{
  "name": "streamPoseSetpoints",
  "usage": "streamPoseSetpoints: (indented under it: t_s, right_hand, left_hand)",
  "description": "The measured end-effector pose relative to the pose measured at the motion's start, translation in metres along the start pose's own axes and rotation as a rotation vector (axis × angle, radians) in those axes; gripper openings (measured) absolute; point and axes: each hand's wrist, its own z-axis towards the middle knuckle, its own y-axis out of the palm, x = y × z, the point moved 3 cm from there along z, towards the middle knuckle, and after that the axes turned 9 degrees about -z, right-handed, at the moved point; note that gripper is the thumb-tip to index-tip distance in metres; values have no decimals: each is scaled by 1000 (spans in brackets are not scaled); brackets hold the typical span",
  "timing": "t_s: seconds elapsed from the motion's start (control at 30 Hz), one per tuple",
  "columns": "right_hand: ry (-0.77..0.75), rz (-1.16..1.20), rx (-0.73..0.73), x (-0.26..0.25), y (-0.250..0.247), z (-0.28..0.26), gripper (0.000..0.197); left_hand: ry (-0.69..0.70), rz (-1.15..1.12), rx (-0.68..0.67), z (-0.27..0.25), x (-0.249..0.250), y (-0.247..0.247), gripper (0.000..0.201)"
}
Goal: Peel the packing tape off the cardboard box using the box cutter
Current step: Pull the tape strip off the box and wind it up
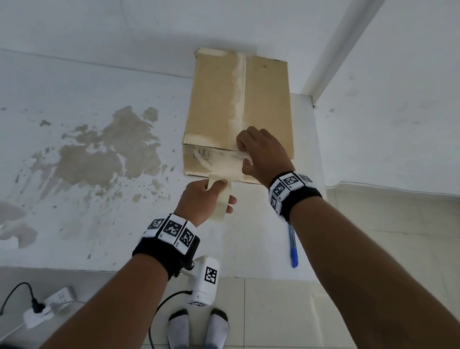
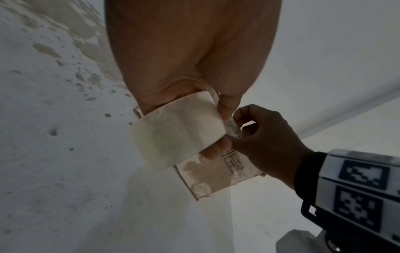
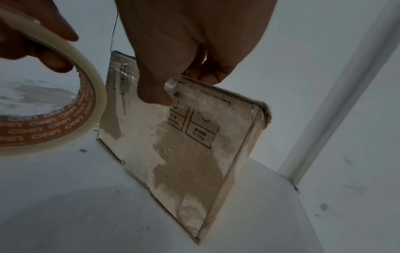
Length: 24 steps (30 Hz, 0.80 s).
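Observation:
A flat cardboard box (image 1: 262,105) lies on a white ledge, with torn paper and tape residue down its middle seam. My right hand (image 1: 245,154) is at the box's near top edge and pinches a crinkled flap of clear packing tape (image 3: 172,83) between thumb and fingers. Just in front of the box, my left hand (image 1: 216,191) grips a roll of tape (image 1: 220,202) with fingers through its core (image 3: 54,126). The roll (image 2: 173,135) nearly touches the right hand (image 2: 264,142). No box cutter shows in any view.
A blue pen (image 1: 292,249) lies on the ledge under my right wrist. A wall corner (image 1: 316,97) stands right of the box. A stained patch (image 1: 101,153) marks the ledge on the left. On the floor are a power strip (image 1: 47,308), its cables and my socked feet (image 1: 198,329).

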Motion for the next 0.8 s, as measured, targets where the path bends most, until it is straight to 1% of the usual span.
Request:
streamPoseSetpoints:
  t_s: [0.17, 0.3, 0.53, 0.7, 0.8]
  right_hand:
    - [-6, 116, 11, 4, 0, 0, 30]
    - [44, 216, 43, 8, -2, 2, 19]
    - [84, 225, 56, 5, 7, 4, 23]
    - [145, 368, 44, 13, 6, 2, 20]
    - [177, 381, 48, 12, 7, 4, 20]
  left_hand:
    - [8, 1, -2, 0, 1, -1, 28]
    - [4, -10, -12, 1, 2, 2, 26]
    - [9, -11, -25, 4, 3, 5, 24]
    - [2, -1, -27, 5, 4, 6, 28]
    - [6, -9, -31, 4, 6, 6, 27]
